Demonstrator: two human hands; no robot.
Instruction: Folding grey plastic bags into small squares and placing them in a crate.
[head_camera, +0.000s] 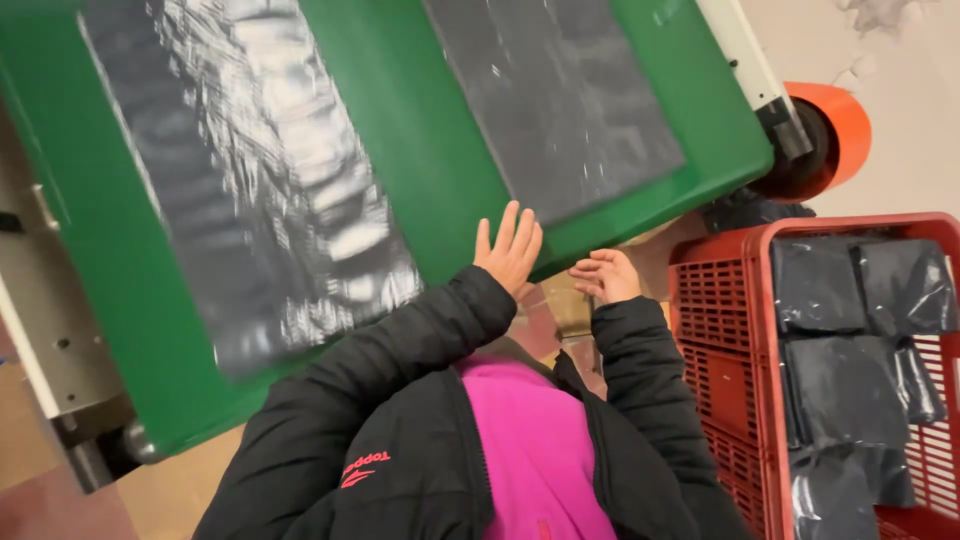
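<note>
My left hand (508, 250) lies flat with fingers spread on the edge of the green belt (440, 150), grasping nothing. My right hand (605, 274) hovers just beside it, fingers loosely curled and empty (palm turned up). Two dark plastic sheets lie on the belt, a glossy one (260, 180) to the left and a duller one (555, 100) above my fingertips. The red crate (720, 300) on my right holds folded black bags (845, 385).

L hand (508, 250) flat on green belt (440, 170) edge | R hand (605, 275) curled, empty
</note>
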